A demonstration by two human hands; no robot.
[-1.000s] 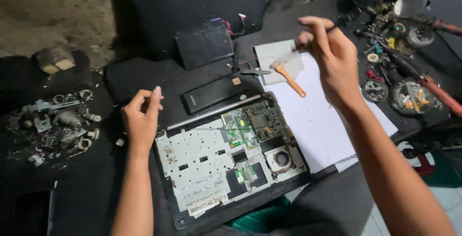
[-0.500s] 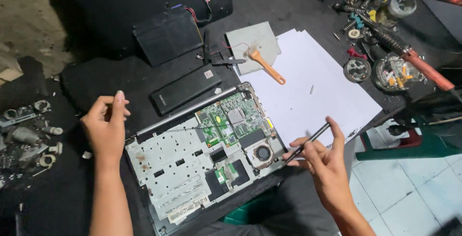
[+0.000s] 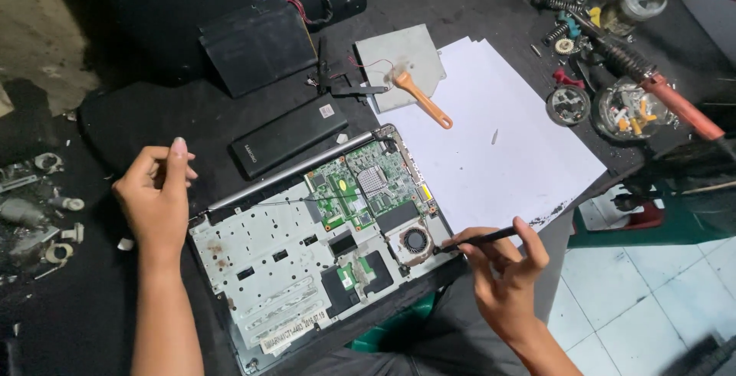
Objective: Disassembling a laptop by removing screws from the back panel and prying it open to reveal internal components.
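An opened laptop base (image 3: 284, 269) lies in front of me, its green circuit board (image 3: 360, 184) and small round fan (image 3: 415, 239) exposed. My right hand (image 3: 506, 269) grips a thin black tool (image 3: 479, 239) whose tip rests at the laptop's right edge, just beside the fan. My left hand (image 3: 157, 192) rests at the laptop's upper left corner, fingers bent and pinched near a thin black wire (image 3: 268, 203) that runs across the board; whether it holds the wire is unclear.
White paper sheets (image 3: 498, 146) lie to the right, with an orange-handled tool (image 3: 423, 100) on a grey metal plate (image 3: 399, 62). A black battery (image 3: 287, 134) and a black pack with wires (image 3: 257, 42) sit behind. Tools and round tins (image 3: 629, 108) crowd the far right; small parts (image 3: 46, 207) lie left.
My right hand came down from the far right tool pile with the thin black tool and set its tip by the fan. My left hand stayed at the laptop's corner.
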